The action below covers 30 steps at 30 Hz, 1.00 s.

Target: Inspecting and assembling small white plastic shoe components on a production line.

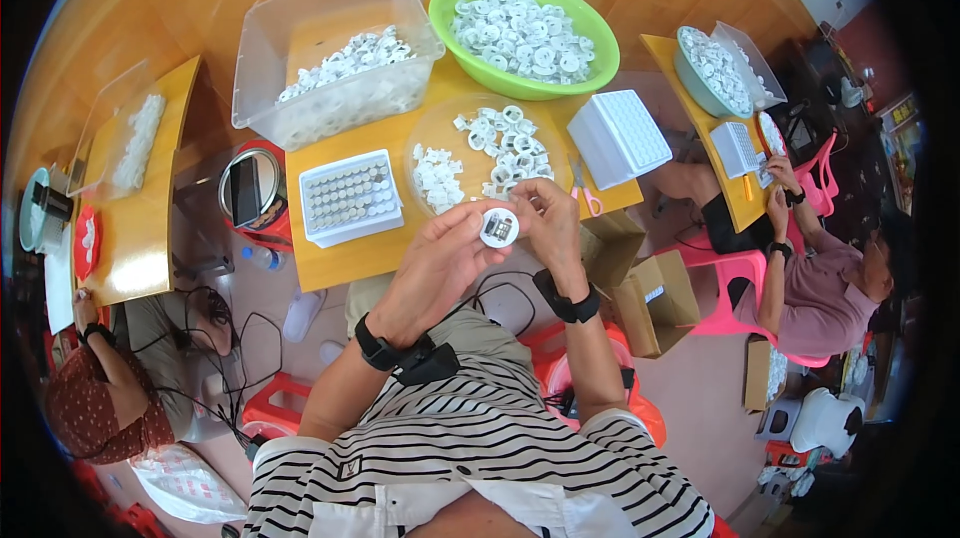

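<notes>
My left hand [440, 253] grips a round white plastic part [500, 228] by its rim, between thumb and fingers. Its face is turned up and shows small dark and metallic pieces inside. At the part's upper right edge, my right hand [552, 220] has its fingertips pinched together; whatever they hold is too small or hidden. Just beyond both hands lies a round clear tray [470, 200] with small white pieces [437, 176] on its left and white ring-shaped parts [512, 143] on its right. A white tray [352, 228] with rows of small round pieces sits left of my hands.
Behind stand a clear bin [262, 73] and a green basin [440, 13], both holding white parts. A stack of white trays [618, 136] and pink-handled scissors [592, 202] are at right. Cardboard boxes [650, 313] stand below the table edge. Two people sit at side tables.
</notes>
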Tool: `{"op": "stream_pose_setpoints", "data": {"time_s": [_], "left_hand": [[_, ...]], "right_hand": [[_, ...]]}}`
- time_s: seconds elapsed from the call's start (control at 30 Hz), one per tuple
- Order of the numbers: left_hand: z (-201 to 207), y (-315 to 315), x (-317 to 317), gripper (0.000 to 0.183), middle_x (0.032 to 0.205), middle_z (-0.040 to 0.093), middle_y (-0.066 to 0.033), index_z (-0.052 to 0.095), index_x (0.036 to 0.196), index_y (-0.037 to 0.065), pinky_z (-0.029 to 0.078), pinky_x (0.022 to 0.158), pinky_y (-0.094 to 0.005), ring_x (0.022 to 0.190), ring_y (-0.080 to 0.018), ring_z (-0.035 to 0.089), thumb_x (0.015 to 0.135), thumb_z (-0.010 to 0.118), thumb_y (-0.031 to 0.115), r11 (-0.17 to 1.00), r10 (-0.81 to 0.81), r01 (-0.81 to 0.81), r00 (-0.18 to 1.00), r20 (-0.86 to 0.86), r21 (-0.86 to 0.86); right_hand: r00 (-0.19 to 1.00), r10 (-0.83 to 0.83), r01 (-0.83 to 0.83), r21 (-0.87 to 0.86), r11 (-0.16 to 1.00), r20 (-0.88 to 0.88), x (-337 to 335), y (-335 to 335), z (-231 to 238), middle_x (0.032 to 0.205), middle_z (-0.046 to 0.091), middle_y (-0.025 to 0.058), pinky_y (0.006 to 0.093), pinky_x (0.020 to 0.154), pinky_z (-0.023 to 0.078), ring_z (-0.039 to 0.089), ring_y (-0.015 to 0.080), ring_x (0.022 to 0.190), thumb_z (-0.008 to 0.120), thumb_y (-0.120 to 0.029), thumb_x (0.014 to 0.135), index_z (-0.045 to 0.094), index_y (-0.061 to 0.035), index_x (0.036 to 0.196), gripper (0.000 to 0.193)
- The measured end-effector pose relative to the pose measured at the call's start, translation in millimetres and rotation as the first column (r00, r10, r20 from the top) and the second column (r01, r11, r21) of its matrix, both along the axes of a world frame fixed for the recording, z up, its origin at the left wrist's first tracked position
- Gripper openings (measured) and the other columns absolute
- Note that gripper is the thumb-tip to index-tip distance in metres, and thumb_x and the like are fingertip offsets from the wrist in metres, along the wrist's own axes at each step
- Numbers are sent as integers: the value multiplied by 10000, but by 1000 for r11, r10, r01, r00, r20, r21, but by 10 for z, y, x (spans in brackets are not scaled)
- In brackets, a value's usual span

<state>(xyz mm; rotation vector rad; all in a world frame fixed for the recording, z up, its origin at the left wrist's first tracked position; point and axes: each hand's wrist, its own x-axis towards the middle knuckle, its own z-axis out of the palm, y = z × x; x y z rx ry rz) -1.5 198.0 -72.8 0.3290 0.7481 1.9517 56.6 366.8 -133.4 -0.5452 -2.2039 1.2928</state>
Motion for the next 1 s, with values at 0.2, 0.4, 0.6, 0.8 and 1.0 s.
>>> {"op": "stream_pose_setpoints", "data": {"time_s": [0.2,0.4,0.6,0.8,1.0], "left_hand": [[64,-19,35,384,1134,557,-220,468,1207,-28,469,816,-254,870,-137,560,943,454,251,998,-50,49,998,35,31],[65,1,55,393,1125,560,-223,461,1211,-37,482,816,-254,867,-143,577,945,448,252,997,-77,76,995,61,22],[44,15,62,375,1123,570,-201,468,1206,-54,485,807,-238,892,-120,573,950,438,219,995,-94,92,993,68,35],[49,22,62,371,1117,575,-195,474,1201,-52,489,811,-236,893,-120,580,950,441,219,994,-106,104,992,70,29],[58,38,73,375,1115,575,-192,468,1206,-52,489,810,-233,891,-118,580,950,441,220,994,-111,109,991,72,20]], "right_hand": [[999,-35,34,-51,998,-18,90,-9,31,733,622,72,240,509,457,588,114,560,618,6,765,612,27,827,66],[994,-92,86,-106,991,-58,181,36,-30,688,617,59,233,517,464,585,106,558,607,18,770,614,21,828,58],[968,-238,231,-97,968,-76,320,225,-191,694,620,68,246,565,474,590,118,592,607,21,764,616,15,825,62],[917,-386,394,80,916,-101,458,469,-328,744,612,96,266,584,473,594,151,609,619,9,760,609,25,835,78],[910,-411,415,126,901,-58,527,476,-325,747,611,104,275,595,474,600,166,620,611,13,756,610,23,847,92]]}}
